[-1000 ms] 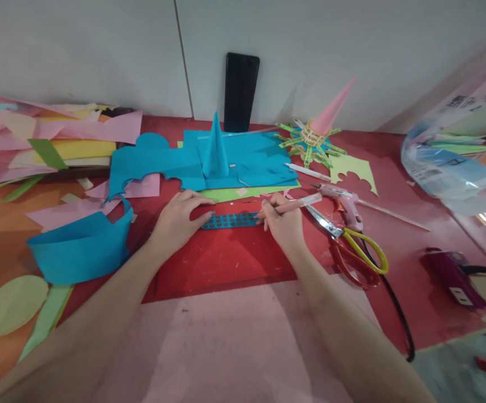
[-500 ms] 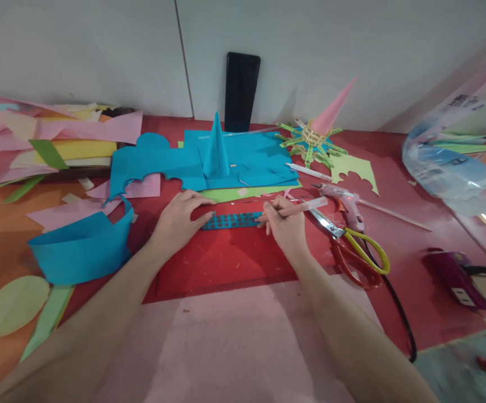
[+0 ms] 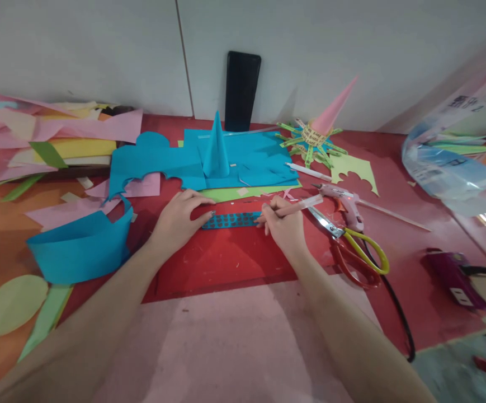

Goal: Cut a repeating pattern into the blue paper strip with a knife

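The blue strip (image 3: 231, 220), covered in rows of small dark marks, lay flat on a red sheet (image 3: 221, 260) straight ahead of the person, in the gap between the two hands. Its long axis ran from left to right, nearly square to the person's line of view, so that each hand had one end and neither was clearly nearer. The left hand (image 3: 182, 215) was spread, thumb apart from the fingers, with the thumb at the strip's left end and the other fingers resting beyond it on the far side; how hard it pressed, I cannot tell. The right hand (image 3: 282, 221) was closed around a pen (image 3: 300, 205) in a writing grip over the strip's right end, which it partly hid. The pen's barrel slanted up and away to the right, its point aimed at the marked face; whether the point touched the paper was too small to make out. Just beyond the strip stood a blue cone (image 3: 216, 151) on stacked blue paper (image 3: 263, 154), with a black phone (image 3: 241, 92) propped upright against the wall behind. Near the right hand lay scissors (image 3: 335, 230) and a pink glue gun (image 3: 347, 202); beside the left forearm stood a curved blue band (image 3: 79, 249).
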`<state>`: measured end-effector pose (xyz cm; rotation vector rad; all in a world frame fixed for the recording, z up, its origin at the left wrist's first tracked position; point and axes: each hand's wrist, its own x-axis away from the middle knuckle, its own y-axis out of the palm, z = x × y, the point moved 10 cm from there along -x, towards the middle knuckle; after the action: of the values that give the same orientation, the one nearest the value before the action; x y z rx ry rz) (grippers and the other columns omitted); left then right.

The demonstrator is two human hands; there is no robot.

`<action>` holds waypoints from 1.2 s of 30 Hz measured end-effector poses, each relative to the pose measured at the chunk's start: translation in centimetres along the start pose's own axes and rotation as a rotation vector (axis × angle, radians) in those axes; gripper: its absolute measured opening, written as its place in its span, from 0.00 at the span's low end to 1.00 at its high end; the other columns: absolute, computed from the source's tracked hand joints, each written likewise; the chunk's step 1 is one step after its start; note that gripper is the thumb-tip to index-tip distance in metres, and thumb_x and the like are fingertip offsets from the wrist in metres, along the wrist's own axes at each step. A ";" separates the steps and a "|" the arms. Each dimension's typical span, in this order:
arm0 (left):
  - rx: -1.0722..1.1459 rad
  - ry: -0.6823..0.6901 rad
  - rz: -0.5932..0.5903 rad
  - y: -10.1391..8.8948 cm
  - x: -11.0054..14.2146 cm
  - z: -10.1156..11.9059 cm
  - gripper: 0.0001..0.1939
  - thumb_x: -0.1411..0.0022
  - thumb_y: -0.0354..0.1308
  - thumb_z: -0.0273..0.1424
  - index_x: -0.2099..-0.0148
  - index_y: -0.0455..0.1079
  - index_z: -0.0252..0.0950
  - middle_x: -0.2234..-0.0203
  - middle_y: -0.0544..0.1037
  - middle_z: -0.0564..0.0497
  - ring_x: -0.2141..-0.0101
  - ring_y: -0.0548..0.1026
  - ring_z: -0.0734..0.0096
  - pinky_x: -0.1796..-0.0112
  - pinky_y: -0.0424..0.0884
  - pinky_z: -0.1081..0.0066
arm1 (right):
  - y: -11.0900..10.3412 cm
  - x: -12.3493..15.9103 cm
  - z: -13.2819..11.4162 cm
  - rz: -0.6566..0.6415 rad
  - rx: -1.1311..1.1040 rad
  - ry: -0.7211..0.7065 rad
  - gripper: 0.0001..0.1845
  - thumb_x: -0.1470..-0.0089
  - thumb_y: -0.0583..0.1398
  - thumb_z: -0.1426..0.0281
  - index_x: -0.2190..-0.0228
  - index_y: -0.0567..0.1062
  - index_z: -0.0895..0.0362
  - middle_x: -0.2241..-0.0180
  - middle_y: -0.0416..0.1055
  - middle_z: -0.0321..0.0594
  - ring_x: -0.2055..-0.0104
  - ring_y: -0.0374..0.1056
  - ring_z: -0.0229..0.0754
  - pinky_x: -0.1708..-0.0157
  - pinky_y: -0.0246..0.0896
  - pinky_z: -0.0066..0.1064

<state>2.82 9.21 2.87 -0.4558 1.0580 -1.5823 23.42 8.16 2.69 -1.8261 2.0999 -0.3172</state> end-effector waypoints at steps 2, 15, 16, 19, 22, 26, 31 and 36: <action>-0.003 0.009 0.002 0.0 0.0 0.1 0.11 0.38 0.53 0.37 0.57 0.71 0.40 0.61 0.72 0.50 0.58 0.69 0.63 0.56 0.65 0.64 | 0.0 0.0 0.1 0.001 -0.002 0.003 0.16 0.49 0.55 0.72 0.85 0.59 0.54 0.92 0.59 0.27 0.83 0.70 0.37 0.81 0.59 0.23; 0.006 0.019 0.011 -0.1 0.0 0.2 0.12 0.38 0.52 0.36 0.57 0.71 0.38 0.61 0.72 0.49 0.59 0.69 0.63 0.57 0.65 0.64 | 0.4 0.0 -0.1 -0.038 -0.045 -0.016 0.16 0.50 0.56 0.71 0.85 0.58 0.53 0.92 0.59 0.27 0.81 0.71 0.38 0.78 0.63 0.24; 0.005 0.022 0.012 -0.1 0.0 0.2 0.12 0.38 0.53 0.36 0.57 0.71 0.38 0.61 0.72 0.49 0.59 0.69 0.63 0.57 0.65 0.64 | 0.4 0.0 -0.1 -0.039 -0.050 -0.011 0.16 0.50 0.56 0.71 0.85 0.57 0.53 0.92 0.58 0.27 0.81 0.71 0.38 0.78 0.64 0.24; 0.005 0.027 0.016 0.0 0.1 0.2 0.11 0.38 0.53 0.36 0.56 0.71 0.38 0.61 0.71 0.49 0.58 0.69 0.63 0.56 0.65 0.64 | 0.4 0.0 0.0 -0.038 -0.055 0.003 0.16 0.51 0.56 0.72 0.85 0.57 0.53 0.93 0.58 0.26 0.81 0.71 0.39 0.79 0.64 0.24; 0.001 0.023 0.015 0.0 0.1 0.2 0.11 0.38 0.53 0.36 0.57 0.71 0.39 0.61 0.71 0.50 0.58 0.69 0.64 0.56 0.65 0.64 | 0.4 -0.1 0.1 -0.033 -0.049 0.013 0.16 0.52 0.55 0.73 0.85 0.56 0.53 0.93 0.58 0.26 0.81 0.72 0.40 0.81 0.62 0.24; 0.003 0.019 0.012 0.0 0.0 0.1 0.11 0.38 0.52 0.36 0.57 0.71 0.40 0.61 0.72 0.50 0.59 0.69 0.63 0.56 0.65 0.64 | 0.1 -0.1 0.3 -0.011 -0.042 0.019 0.15 0.53 0.55 0.74 0.85 0.56 0.53 0.93 0.56 0.25 0.81 0.72 0.40 0.83 0.60 0.24; 0.011 0.028 0.018 -0.1 0.0 0.1 0.11 0.38 0.53 0.36 0.57 0.71 0.39 0.61 0.71 0.49 0.59 0.69 0.63 0.56 0.65 0.64 | -0.2 -0.2 0.2 0.009 -0.059 0.014 0.15 0.52 0.54 0.74 0.86 0.56 0.53 0.93 0.58 0.26 0.83 0.70 0.38 0.82 0.59 0.23; 0.015 0.020 0.006 0.0 0.0 0.2 0.11 0.38 0.52 0.36 0.57 0.71 0.39 0.61 0.71 0.49 0.58 0.69 0.63 0.56 0.65 0.63 | -0.1 -0.1 0.1 0.006 -0.020 0.016 0.15 0.51 0.54 0.72 0.85 0.57 0.53 0.93 0.58 0.26 0.82 0.71 0.39 0.82 0.59 0.23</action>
<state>2.96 9.14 2.94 -0.4274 1.0611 -1.5911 23.54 8.28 2.61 -1.8337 2.1266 -0.3105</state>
